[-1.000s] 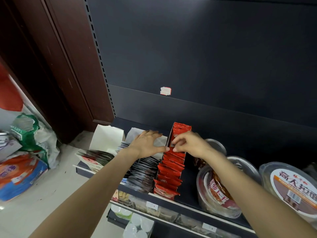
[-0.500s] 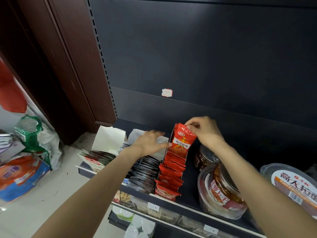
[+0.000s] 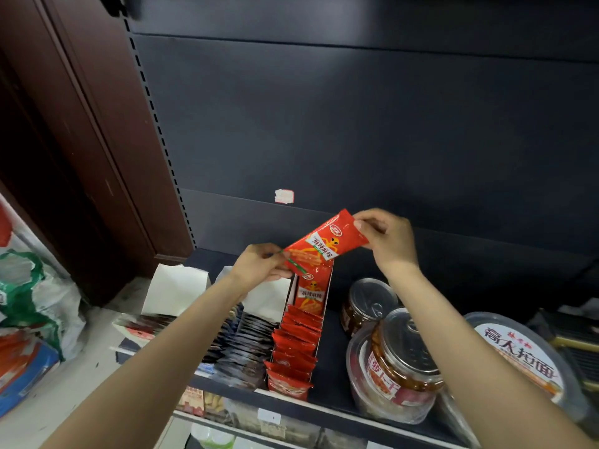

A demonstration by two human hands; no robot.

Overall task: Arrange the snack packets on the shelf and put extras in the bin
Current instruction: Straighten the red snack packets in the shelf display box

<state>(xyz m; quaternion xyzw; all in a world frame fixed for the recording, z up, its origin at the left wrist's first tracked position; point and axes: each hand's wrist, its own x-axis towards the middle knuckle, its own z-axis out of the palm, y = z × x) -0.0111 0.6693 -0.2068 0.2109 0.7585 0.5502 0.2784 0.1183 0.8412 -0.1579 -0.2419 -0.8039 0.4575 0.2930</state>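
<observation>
Holding a red snack packet [image 3: 325, 243] stretched above the shelf [image 3: 324, 406], the right hand [image 3: 390, 238] is pinching its upper end at two o'clock; the left hand [image 3: 259, 265] is pinching the lower end at eight o'clock, fingers clamped on both ends; the red packet row [image 3: 296, 345] is standing directly beneath; keeping the packet flat and upright should be helping it slot in behind the rearmost one.

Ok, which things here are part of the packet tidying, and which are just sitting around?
Part of the job:
- long red foil snack packet, pinched by the left hand and right hand
- row of red packets in the open cardboard display box
- dark packets in the neighbouring box

Just lying about:
- clear plastic jars with metal lids
- round noodle tub
- green-and-white sack on the floor
</observation>
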